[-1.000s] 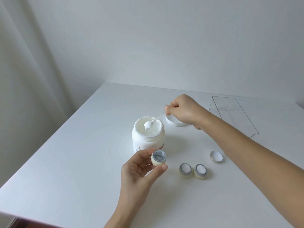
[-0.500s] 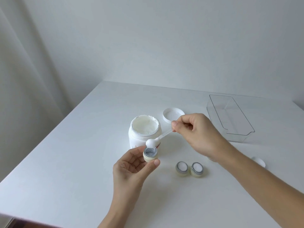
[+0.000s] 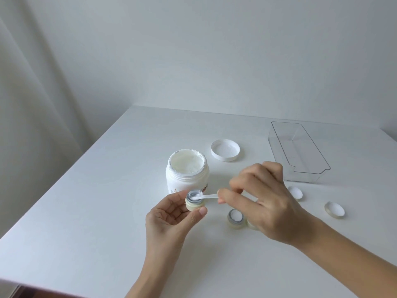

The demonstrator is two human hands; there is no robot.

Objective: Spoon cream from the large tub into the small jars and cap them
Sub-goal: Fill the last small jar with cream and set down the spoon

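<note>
Cream fills the big white tub (image 3: 187,171), open on the white surface (image 3: 90,211). Left hand (image 3: 169,220) fingers pinch a small jar (image 3: 195,201) just in front of it. Right hand (image 3: 264,201) fingers pinch a little white spoon (image 3: 207,196), its tip in the jar.

The white table (image 3: 86,201) holds a big tub (image 3: 187,173) mid-frame, its lid (image 3: 225,150), a clear tray (image 3: 300,151) upper right, one small jar (image 3: 235,218) and two caps (image 3: 295,192) (image 3: 334,209).
</note>
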